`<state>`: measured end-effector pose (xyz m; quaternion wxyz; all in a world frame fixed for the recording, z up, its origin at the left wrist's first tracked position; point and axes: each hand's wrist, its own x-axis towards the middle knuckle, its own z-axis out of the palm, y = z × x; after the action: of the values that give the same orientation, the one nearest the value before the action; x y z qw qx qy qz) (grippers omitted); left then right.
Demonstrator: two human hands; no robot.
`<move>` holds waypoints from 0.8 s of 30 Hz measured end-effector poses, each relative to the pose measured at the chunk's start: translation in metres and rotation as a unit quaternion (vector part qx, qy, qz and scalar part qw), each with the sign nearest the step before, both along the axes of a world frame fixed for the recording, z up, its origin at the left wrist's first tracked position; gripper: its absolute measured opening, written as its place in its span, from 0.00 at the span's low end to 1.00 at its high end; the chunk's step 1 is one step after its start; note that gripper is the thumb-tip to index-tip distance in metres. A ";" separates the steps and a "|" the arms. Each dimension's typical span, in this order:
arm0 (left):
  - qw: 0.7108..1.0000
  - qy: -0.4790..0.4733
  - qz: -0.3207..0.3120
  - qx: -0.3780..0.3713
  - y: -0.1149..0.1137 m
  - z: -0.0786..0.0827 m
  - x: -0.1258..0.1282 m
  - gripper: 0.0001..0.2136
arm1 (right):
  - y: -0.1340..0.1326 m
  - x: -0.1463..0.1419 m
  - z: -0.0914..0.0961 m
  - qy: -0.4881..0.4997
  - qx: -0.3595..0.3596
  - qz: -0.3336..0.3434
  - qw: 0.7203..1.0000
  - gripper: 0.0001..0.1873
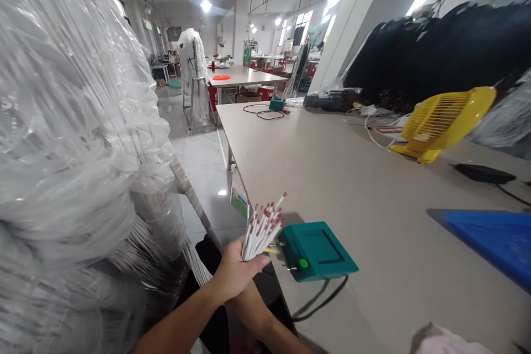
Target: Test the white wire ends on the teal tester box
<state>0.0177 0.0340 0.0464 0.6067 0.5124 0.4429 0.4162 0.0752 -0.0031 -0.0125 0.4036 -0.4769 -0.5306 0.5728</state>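
Head view: the left hand (233, 272) has its grip wrapped around a bundle of thin white wires with reddish-brown tips (264, 229), probably to keep the loose strands together with their ends free. The bundle points up, leaning slightly right, by the left edge of a flat grey-beige bench (385, 221). Just beside it sits a teal plastic box (326, 249) with a round green button (304, 263), its short metal prongs (291, 269) facing the wires, seemingly for easy reach. Beneath the left wrist, the right hand (245, 300) is largely hidden; its grip I cannot tell.
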 end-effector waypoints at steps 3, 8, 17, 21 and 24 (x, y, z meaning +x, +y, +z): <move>0.996 0.079 -0.023 0.018 0.002 -0.002 -0.004 0.10 | 0.006 0.006 0.001 -0.024 0.005 0.007 1.000 0.15; 0.993 0.111 0.003 -0.027 0.010 0.000 -0.006 0.09 | 0.013 0.014 0.004 -0.040 -0.015 0.052 0.998 0.19; 0.990 -0.090 -0.014 -0.107 0.016 -0.004 -0.016 0.16 | 0.011 0.023 0.004 -0.105 -0.059 0.108 0.987 0.12; 0.993 -0.086 0.012 -0.086 0.010 -0.011 -0.023 0.12 | 0.008 0.040 0.028 -0.187 -0.029 0.155 0.970 0.09; 0.997 -0.031 0.018 -0.072 0.003 -0.010 -0.024 0.15 | 0.006 0.062 0.051 -0.218 -0.001 0.153 0.964 0.08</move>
<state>-0.0062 0.0373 0.0362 0.6476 0.4464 0.4621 0.4098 0.1368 0.0034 0.0385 0.1856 -0.5040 -0.6712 0.5109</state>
